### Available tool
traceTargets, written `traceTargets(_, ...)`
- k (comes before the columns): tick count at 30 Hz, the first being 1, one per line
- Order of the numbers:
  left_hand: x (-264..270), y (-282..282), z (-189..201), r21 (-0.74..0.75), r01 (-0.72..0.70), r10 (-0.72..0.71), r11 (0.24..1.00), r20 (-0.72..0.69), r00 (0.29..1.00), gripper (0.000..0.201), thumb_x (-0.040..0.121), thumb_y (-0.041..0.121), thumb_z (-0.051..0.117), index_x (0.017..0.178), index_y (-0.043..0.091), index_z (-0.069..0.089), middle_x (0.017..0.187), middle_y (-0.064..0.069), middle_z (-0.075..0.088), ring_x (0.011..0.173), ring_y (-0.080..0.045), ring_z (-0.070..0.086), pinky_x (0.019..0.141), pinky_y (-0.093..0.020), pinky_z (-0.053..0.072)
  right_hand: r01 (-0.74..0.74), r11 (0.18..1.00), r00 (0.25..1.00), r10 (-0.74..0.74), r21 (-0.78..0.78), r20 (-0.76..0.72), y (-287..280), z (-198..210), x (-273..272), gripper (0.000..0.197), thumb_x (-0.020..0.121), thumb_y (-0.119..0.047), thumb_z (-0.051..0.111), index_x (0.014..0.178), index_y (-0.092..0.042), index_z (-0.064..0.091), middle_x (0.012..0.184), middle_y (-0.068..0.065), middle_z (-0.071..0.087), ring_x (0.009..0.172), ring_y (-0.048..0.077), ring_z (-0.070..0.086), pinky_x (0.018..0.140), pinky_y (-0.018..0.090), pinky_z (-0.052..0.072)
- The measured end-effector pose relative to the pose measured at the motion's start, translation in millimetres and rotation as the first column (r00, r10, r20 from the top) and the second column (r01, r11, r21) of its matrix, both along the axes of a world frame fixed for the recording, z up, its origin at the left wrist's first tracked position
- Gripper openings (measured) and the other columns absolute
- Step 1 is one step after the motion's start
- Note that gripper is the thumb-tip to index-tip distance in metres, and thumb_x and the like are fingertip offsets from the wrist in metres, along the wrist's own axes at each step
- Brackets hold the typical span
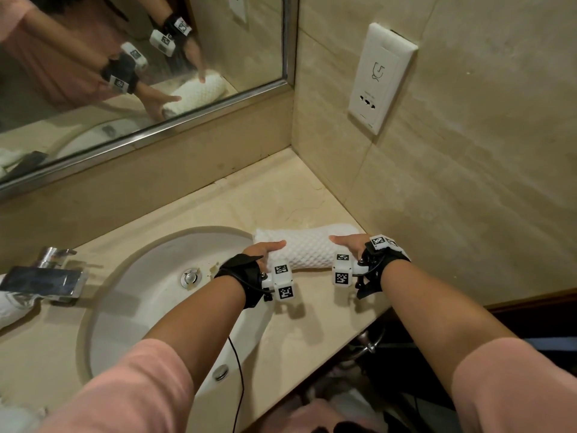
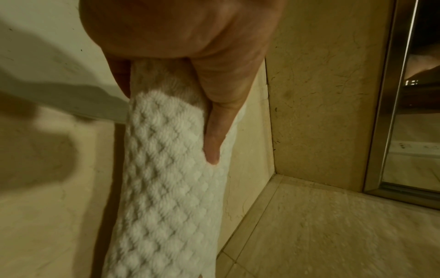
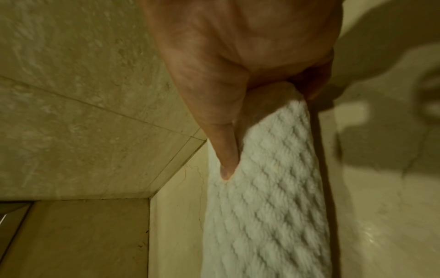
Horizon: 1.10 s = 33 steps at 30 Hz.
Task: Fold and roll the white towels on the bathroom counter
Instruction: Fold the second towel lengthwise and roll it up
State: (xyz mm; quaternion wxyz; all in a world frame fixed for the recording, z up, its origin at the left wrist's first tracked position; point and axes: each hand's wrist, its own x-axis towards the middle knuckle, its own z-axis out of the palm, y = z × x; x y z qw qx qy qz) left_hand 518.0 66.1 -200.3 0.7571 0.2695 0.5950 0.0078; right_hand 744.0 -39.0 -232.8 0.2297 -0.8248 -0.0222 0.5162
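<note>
Towel roll: white waffle-weave towel rolled into a tight cylinder, lying on the counter between both hands.
Left hand: left hand clasps the roll's left end, thumb laid along the top and fingers curled round the far side; the left wrist view shows the thumb pressed into the weave.
Right hand: right hand clasps the right end the same way, thumb on top pointing toward 9 o'clock; the right wrist view shows the thumb lying on the fabric.
Roll's place: on the beige marble counter, at the sink's 3 o'clock, with its left end just at the basin rim and its right end close to the side wall.
Sink: white oval basin set into the counter, drain plug near its middle, chrome faucet at its 9 o'clock.
Wrists: black straps carrying white camera blocks with black-and-white markers.
Wall: white socket plate on the tiled side wall, at the roll's 1 o'clock.
Mirror: metal-framed mirror above the backsplash at 12 o'clock, reflecting both hands on the roll.
Other cloth: a bit of white fabric at the far 9 o'clock edge, partly cut off.
</note>
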Motion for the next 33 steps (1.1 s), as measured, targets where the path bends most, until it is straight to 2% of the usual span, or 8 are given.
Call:
traceTargets(6, 2.6, 3.2, -17.4, 0.039, -0.001, 0.002, 0.999, -0.008, 1.0, 0.09, 0.072, 0.028, 0.08, 0.146, 0.011, 0.031, 0.154, -0.013, 0.027, 0.138, -0.032, 0.034, 0.112, -0.043, 0.031, -0.019, 1.0, 0.999, 0.018, -0.011, -0.027, -1.4, 36.9, -12.5, 0.08, 0.054, -0.06, 0.081, 0.113, -0.013, 0.054, 0.107, 0.017, 0.068, 0.088, 0.04, 0.068, 0.073, 0.061, 0.052)
traceTargets(11, 2.9, 11.4, -52.2, 0.04, -0.03, 0.031, 0.999, -0.034, 0.999, 0.118, 0.049, 0.033, 0.09, 0.148, 0.015, 0.028, 0.154, -0.011, 0.029, 0.137, -0.033, 0.035, 0.11, -0.047, 0.032, -0.102, 0.995, 0.994, 0.102, -0.004, -0.036, 16.5, -50.9, 31.8, 0.1, 0.027, -0.065, 0.084, 0.111, -0.016, 0.061, 0.103, 0.014, 0.071, 0.088, 0.039, 0.069, 0.084, 0.058, 0.05)
traceTargets(13, 5.3, 5.2, -32.6, 0.047, -0.063, 0.065, 0.997, -0.037, 0.997, 0.109, 0.059, 0.032, 0.086, 0.149, 0.016, 0.026, 0.153, -0.011, 0.031, 0.138, -0.033, 0.034, 0.109, -0.046, 0.033, -0.146, 0.989, 0.989, 0.146, -0.015, -0.022, 22.4, -68.6, 41.2, 0.104, 0.021, -0.068, 0.085, 0.11, -0.019, 0.063, 0.103, 0.011, 0.072, 0.089, 0.036, 0.07, 0.086, 0.055, 0.05)
traceTargets(16, 9.3, -4.2, -7.4, 0.064, -0.085, 0.088, 0.994, -0.036, 0.995, 0.087, 0.08, 0.03, 0.074, 0.149, 0.01, 0.024, 0.153, -0.014, 0.029, 0.138, -0.031, 0.035, 0.108, -0.04, 0.035, -0.198, 0.979, 0.98, 0.199, 0.04, -0.013, 25.3, -87.8, 53.1, 0.09, 0.037, -0.061, 0.088, 0.114, -0.021, 0.063, 0.111, 0.007, 0.068, 0.098, 0.033, 0.066, 0.089, 0.054, 0.05)
traceTargets(21, 12.7, -11.4, -6.3, 0.086, -0.122, 0.126, 0.989, -0.033, 0.992, 0.078, 0.087, 0.026, 0.067, 0.148, 0.002, 0.024, 0.156, -0.015, 0.019, 0.142, -0.029, 0.025, 0.112, -0.041, 0.028, -0.097, 0.993, 0.989, 0.104, 0.07, -0.105, 27.0, -99.3, 54.6, 0.096, 0.023, -0.055, 0.092, 0.108, -0.018, 0.064, 0.106, 0.015, 0.07, 0.091, 0.041, 0.068, 0.084, 0.064, 0.046)
traceTargets(27, 9.5, -15.6, -1.9, 0.134, -0.072, 0.077, 0.988, -0.032, 0.997, 0.093, 0.067, 0.046, 0.082, 0.141, 0.008, 0.04, 0.147, -0.005, 0.038, 0.133, -0.031, 0.039, 0.096, -0.032, 0.037, -0.014, 0.999, 0.994, 0.018, 0.036, -0.112, 12.9, -35.4, 22.1, 0.089, 0.031, -0.048, 0.091, 0.107, -0.012, 0.063, 0.087, 0.018, 0.074, 0.077, 0.043, 0.069, 0.072, 0.066, 0.047)
traceTargets(31, -7.5, -24.3, 0.8, 0.152, -0.109, 0.118, 0.982, -0.05, 0.992, 0.064, 0.084, 0.04, 0.069, 0.135, 0.01, 0.047, 0.134, -0.002, 0.047, 0.12, -0.024, 0.046, 0.076, -0.027, 0.037, 0.014, 0.997, 0.986, 0.0, 0.077, -0.169, 6.8, 1.5, -2.5, 0.072, 0.048, -0.048, 0.087, 0.107, -0.012, 0.066, 0.086, 0.018, 0.073, 0.071, 0.04, 0.069, 0.071, 0.062, 0.05)
traceTargets(33, -27.5, -18.3, -8.0, 0.18, -0.171, 0.181, 0.969, -0.04, 0.983, 0.087, 0.064, 0.048, 0.083, 0.134, 0.007, 0.051, 0.134, -0.008, 0.055, 0.109, -0.023, 0.055, 0.077, -0.029, 0.045, -0.012, 0.99, 0.984, 0.036, 0.138, -0.174, 6.7, 23.1, -29.1, 0.064, 0.058, -0.041, 0.086, 0.109, -0.007, 0.067, 0.088, 0.018, 0.073, 0.079, 0.039, 0.07, 0.078, 0.061, 0.05)
